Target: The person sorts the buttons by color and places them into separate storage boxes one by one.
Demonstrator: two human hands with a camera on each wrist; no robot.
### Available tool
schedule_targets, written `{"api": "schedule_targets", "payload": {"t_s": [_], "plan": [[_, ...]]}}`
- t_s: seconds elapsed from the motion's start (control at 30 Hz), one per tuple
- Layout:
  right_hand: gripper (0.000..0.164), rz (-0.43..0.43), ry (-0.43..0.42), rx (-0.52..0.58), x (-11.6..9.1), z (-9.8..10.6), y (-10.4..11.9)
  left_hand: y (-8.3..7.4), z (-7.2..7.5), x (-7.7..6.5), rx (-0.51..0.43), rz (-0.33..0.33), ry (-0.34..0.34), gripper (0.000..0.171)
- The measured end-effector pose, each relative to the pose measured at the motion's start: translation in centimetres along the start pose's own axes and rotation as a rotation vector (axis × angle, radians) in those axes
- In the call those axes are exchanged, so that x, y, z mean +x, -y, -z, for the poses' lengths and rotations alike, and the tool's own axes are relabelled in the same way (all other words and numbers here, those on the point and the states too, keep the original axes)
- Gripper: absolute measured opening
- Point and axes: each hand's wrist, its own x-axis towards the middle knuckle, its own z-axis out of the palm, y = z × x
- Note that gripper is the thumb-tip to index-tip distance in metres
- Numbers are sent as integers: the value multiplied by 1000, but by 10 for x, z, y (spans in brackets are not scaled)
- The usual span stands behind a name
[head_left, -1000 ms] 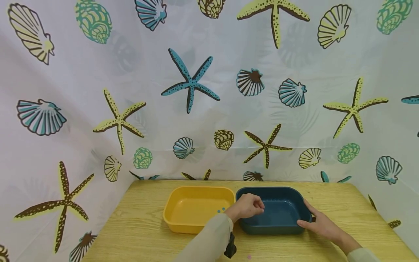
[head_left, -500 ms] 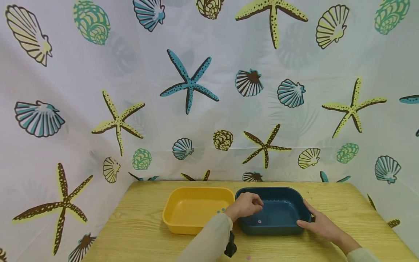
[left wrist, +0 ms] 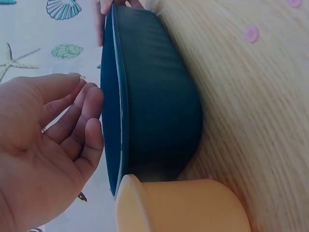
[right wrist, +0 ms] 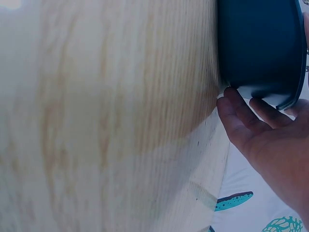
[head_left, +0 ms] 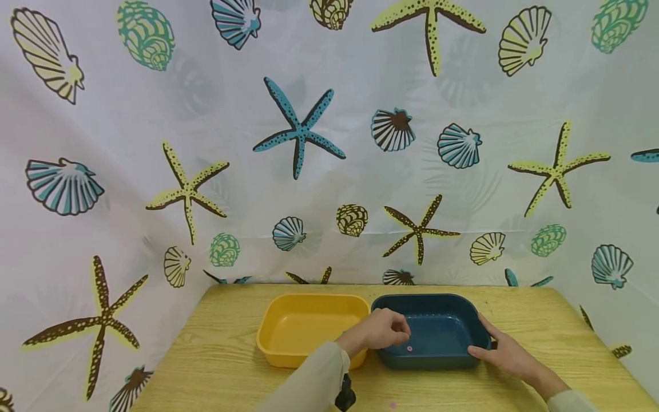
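My left hand (head_left: 383, 330) hangs over the left part of a dark blue plastic tub (head_left: 437, 361), its fingers loosely bent. In the left wrist view its palm faces the camera, with nothing seen between the fingers. A small pink button (head_left: 409, 348) lies inside that tub, just below the fingertips. At the tub's right end my right hand (head_left: 507, 352) holds the wall, thumb by the front corner and fingers along the side. The right wrist view shows the right fingers (right wrist: 236, 118) against the tub's outer end.
A yellow tub (head_left: 288, 359) stands left of the blue one, close against it; my left forearm crosses its front right corner. Small pink buttons (left wrist: 251, 34) lie on the wooden table (head_left: 206, 372) in front. A shell-patterned curtain (head_left: 329, 189) rises behind and on both sides.
The pink button came into view in the blue tub between the first and second frames. Since then my left hand has shifted slightly left and nearer; my right hand has stayed put.
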Motion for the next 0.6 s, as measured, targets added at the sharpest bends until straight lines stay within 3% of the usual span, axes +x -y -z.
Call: {"api": "schedule_targets", "payload": {"t_s": [0.37, 0.6], "plan": [[91, 0, 8, 11, -2, 0, 2, -6, -8, -28, -3, -107, 123, 7], [92, 2, 7, -4, 0, 1, 0, 1, -18, -40, 31, -174, 218, 9]]}}
